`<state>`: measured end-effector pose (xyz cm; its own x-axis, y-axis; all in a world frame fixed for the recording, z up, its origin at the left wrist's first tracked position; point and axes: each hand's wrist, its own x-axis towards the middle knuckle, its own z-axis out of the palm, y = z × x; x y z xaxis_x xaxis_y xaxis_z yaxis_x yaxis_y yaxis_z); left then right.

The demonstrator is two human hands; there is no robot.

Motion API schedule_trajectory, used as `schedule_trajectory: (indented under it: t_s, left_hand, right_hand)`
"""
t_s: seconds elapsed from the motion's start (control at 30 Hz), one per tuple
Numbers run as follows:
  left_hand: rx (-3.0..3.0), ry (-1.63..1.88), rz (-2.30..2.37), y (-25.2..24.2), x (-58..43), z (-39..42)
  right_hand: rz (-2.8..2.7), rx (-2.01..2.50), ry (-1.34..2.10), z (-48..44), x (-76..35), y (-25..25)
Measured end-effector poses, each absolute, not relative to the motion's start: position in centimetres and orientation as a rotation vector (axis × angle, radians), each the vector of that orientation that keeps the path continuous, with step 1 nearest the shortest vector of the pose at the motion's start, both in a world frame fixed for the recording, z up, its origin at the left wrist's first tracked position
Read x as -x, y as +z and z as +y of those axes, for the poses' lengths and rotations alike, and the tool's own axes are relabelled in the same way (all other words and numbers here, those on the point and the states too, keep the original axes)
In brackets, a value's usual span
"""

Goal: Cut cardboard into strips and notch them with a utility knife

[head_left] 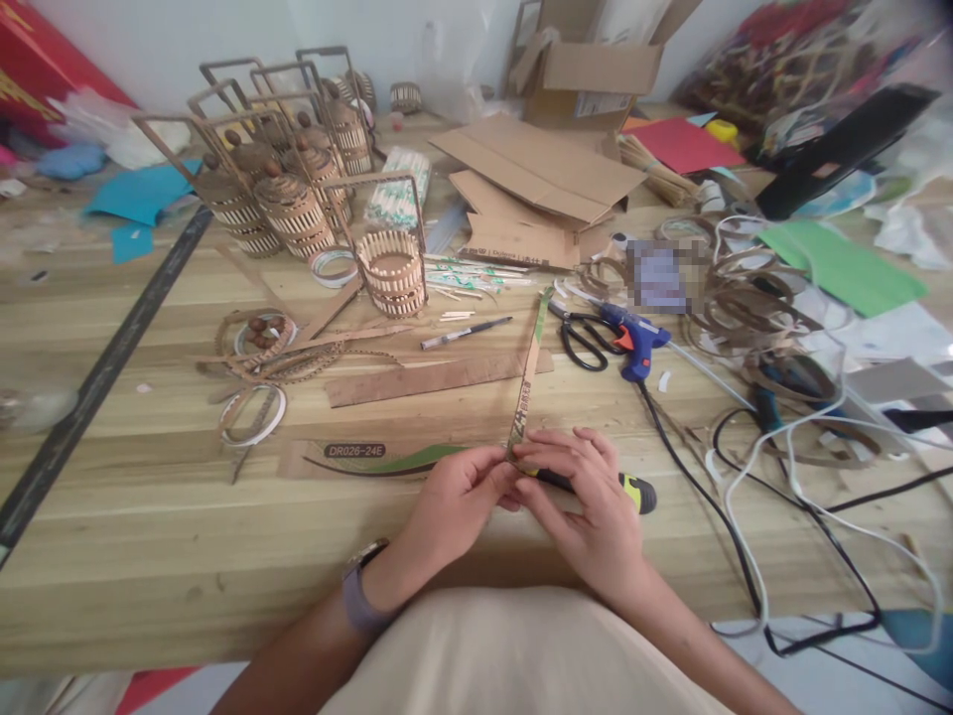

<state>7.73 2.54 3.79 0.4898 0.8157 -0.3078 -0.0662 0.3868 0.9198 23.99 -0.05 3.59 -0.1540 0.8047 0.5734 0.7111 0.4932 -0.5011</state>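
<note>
My left hand (466,497) and my right hand (588,497) meet at the near side of the table, both pinching the lower end of a narrow cardboard strip (530,372). The strip, printed with green and dark lettering, rises away from my fingers toward the scissors. Beneath my right hand lies a tool with a black and yellow-green handle (638,493), its front part covered. A printed cardboard piece (417,460) marked DR026-24E extends left from my left hand. Beyond it rests a plain brown cardboard strip (439,379).
A blue glue gun (636,338) with a trailing cord and black-handled scissors (585,343) lie right. A small handled basket (392,273) stands behind a pen (466,333). Several lidded baskets (294,214) crowd the back left. Tape rolls (253,415) and tangled cables (793,467) flank the work area.
</note>
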Motion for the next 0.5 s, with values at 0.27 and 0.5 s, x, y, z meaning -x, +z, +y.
schedule_trajectory:
  t_s: [0.27, 0.5]
  left_hand:
    - [-1.049, 0.665, 0.886, 3.82, -7.93, 2.25]
    - [-1.085, 0.672, 0.868, 4.16, -7.75, 2.20]
  right_hand:
    - [-1.928, 1.264, 0.045, -0.35, -24.02, 3.64]
    - [-1.847, 1.323, 0.086, -0.03, -24.07, 3.65]
